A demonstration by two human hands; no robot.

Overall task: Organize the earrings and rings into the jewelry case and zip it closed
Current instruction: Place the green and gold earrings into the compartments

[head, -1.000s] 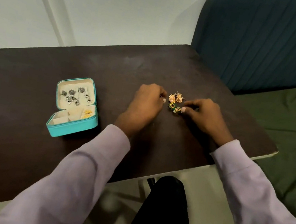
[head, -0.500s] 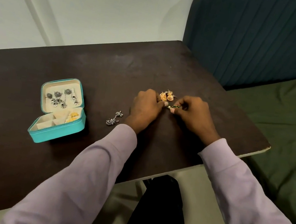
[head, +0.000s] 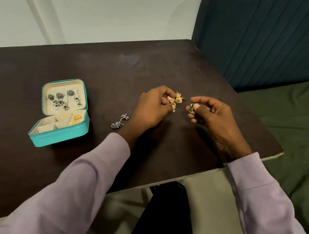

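Two hands hover above the table (head: 96, 72): left hand (head: 151, 106) pinches gold earrings (head: 176, 100), right hand (head: 210, 115) pinches a green earring (head: 191, 108), fingers curled.

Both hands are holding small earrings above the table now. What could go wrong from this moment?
1. The left hand pinches several gold earrings together; one might slip out or tangle.
2. The right hand holds the green earring only at its fingertips, so it could drop and roll toward the table edge.
3. The silver earring lies beside the left wrist; the sleeve could sweep it away.
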